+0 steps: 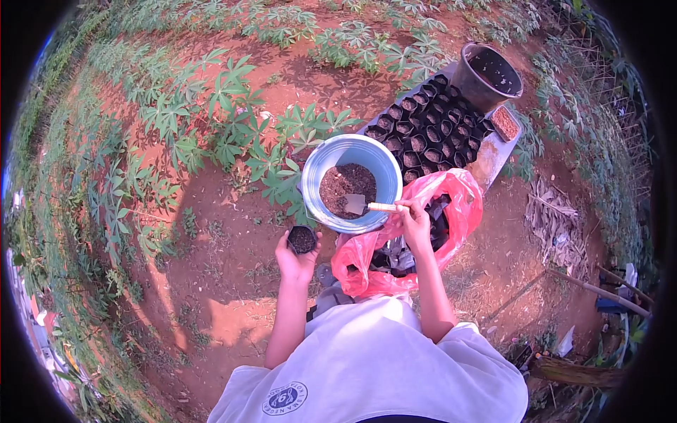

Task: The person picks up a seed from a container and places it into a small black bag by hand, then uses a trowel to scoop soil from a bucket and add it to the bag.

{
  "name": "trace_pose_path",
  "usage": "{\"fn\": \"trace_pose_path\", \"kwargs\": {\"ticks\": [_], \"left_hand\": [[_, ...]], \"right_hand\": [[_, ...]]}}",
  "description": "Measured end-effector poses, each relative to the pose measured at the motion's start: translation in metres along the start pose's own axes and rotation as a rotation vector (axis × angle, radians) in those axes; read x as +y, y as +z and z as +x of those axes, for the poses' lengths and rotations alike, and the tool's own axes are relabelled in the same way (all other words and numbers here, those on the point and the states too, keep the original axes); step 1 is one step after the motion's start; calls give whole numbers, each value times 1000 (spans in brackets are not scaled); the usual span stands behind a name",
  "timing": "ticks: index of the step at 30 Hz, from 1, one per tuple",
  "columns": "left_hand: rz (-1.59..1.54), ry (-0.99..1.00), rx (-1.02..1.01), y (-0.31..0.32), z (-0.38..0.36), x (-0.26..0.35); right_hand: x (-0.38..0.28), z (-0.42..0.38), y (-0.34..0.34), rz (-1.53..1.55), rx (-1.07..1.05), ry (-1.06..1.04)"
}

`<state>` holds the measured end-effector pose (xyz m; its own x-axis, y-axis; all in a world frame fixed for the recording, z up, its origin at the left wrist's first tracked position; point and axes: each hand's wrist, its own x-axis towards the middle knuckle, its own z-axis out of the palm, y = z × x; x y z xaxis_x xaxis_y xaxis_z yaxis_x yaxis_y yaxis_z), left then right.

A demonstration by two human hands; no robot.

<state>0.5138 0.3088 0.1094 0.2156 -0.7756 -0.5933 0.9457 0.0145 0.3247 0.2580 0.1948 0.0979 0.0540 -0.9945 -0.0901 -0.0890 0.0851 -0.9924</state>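
Note:
My left hand [298, 262] holds a small black pot [302, 240] with dark soil in it, left of and below a blue bucket [314, 211]. Brown soil [338, 182] covers the bottom of the bucket. My right hand [415, 218] grips the pale handle of a small trowel [356, 204], whose blade is over the soil inside the bucket. Beneath my right forearm lies an open pink plastic bag [462, 194] with crumpled black bags [398, 255] in it.
Rows of soil-filled black bags [417, 143] stand on a board [486, 166] at upper right. Beside them are a dark bucket [462, 77] and a tray of reddish grains [505, 124]. Leafy plants [229, 92] grow at left and behind. Sticks [599, 290] lie at right.

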Motion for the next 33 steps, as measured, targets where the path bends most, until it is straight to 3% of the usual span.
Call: {"fn": "trace_pose_path", "kwargs": {"ticks": [10, 22, 25, 27, 33], "left_hand": [[61, 14, -4, 37, -10, -39], [112, -4, 20, 82, -29, -109], [123, 9, -22, 92, -35, -124], [159, 34, 26, 98, -40, -134], [130, 108, 43, 94, -45, -159]], "right_hand": [[-48, -38, -34, 255, -1, 97], [-83, -54, -98, 376, -152, -39], [-90, -52, -108, 314, -171, -55], [-89, -49, -113, 70, -150, -197], [-122, -42, -123, -197, -255, -437]]}}
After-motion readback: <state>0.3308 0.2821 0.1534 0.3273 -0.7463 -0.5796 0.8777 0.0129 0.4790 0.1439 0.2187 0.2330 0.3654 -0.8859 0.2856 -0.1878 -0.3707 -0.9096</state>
